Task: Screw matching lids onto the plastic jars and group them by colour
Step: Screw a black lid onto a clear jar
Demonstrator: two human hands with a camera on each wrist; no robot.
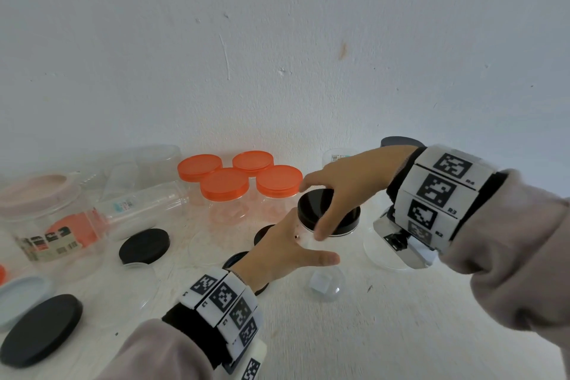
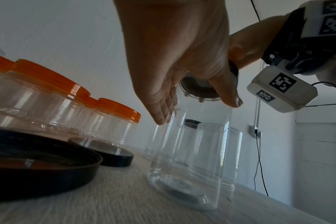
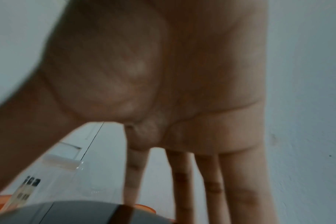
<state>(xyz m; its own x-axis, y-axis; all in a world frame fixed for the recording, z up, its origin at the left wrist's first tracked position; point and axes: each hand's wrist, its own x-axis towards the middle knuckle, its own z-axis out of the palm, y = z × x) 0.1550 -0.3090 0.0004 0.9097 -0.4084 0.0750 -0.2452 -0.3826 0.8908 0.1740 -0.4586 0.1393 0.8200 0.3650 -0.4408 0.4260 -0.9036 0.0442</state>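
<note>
Presently, nearest the wearer: a big black lid at the table's front left, a pale lid touching it behind.

Item in hand: clear jar, upright on the table near its middle. Left hand against its wall, fingers straight and thumb spread: bracing, not clamped. Right hand over the top, thumb and fingertips curled on the rim of the black cap, which sits on the jar's mouth.

Handling note, as judgement: the cap looks seated but whether the thread has caught cannot be told. Keep it level, press lightly, turn until it stops; the left hand would do better wrapping the wall, since the smooth plastic may spin.

Adjacent: two more loose black lids to the left of the jar; an upturned clear jar under the right wrist.

Left side: large jars, crowded.

Farther: four orange-lidded jars grouped just behind the cap. Little slack there for the turning fingers.

Open room: bare table front right, fit for a black group. Front edge out of sight; wall closes the back.
</note>
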